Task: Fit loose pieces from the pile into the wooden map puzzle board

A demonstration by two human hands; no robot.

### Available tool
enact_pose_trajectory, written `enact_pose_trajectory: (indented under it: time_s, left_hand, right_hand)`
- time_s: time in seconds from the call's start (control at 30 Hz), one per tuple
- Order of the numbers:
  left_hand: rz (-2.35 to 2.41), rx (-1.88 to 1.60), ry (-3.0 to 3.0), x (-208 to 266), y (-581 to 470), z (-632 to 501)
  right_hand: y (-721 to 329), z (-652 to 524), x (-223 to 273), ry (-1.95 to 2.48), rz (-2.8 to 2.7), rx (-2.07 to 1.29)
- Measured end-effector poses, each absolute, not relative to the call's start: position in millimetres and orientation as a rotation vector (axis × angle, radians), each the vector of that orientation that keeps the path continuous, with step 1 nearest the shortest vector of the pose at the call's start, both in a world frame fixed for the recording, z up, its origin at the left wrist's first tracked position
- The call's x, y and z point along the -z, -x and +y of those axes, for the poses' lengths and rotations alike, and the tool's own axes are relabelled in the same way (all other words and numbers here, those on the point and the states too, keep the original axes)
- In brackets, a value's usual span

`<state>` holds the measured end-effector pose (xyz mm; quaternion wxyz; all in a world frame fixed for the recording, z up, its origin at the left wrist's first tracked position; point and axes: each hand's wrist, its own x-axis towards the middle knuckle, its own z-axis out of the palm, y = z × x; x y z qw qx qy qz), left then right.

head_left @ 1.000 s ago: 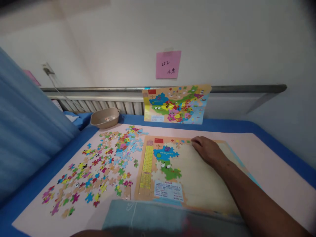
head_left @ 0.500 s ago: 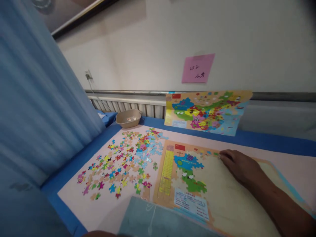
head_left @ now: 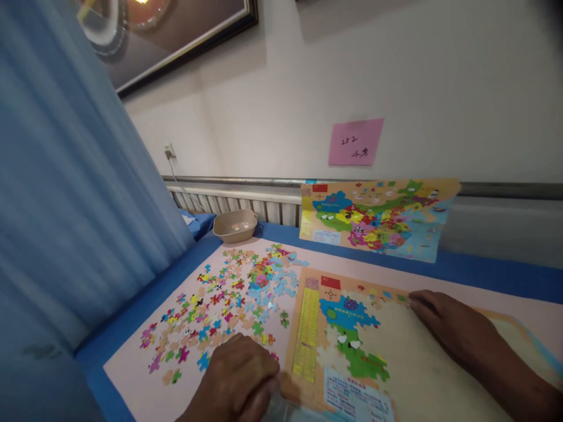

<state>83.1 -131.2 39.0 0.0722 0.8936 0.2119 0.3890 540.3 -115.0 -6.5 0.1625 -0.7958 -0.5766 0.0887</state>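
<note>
My left hand (head_left: 237, 372) is curled closed beside the lower left corner of the jigsaw board (head_left: 420, 357), at the edge of the loose puzzle pieces (head_left: 220, 302). Whatever its fingers hold, if anything, is hidden. At the board's top border, my right hand (head_left: 448, 322) has its fingertips pressed together against the end of the fitted border pieces. Anything in that pinch is too small to make out. The board's left part shows an assembled section of a map, with a blue area (head_left: 347, 310) and a green area (head_left: 367, 360); its middle is bare cream.
A printed reference map (head_left: 373, 220) leans against the wall behind the board. A beige basket (head_left: 235, 228) with a few pieces stands at the back left. A blue curtain (head_left: 101, 234) hangs at left. A pink note (head_left: 356, 142) is on the wall.
My left hand has come up from the bottom edge to the board's lower left corner. The teal sheet there is mostly out of sight. My right hand stays at the top border; the view has tilted up.
</note>
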Motion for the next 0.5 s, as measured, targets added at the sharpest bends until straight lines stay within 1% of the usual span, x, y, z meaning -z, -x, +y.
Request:
enact_pose_trajectory:
  time_s: [0.13, 0.23, 0.37, 0.5]
  left_hand:
    - [0.969, -1.329, -2.662, 2, -77, -110]
    - [1.187, -1.368, -2.603, 23, -71, -103]
    - [1.25, -1.326, -2.64, 31, -69, -102]
    - [1.26, -1.264, -2.573, 31, -68, -100]
  right_hand:
    - [-543, -113, 9, 2.267, -1.611, -0.287]
    - [-543, -111, 11, 2.283, -1.561, -0.305]
    - [-545, -108, 15, 2.294, -1.528, -0.325]
    - [-561, -103, 32, 2.261, -1.525, -0.328]
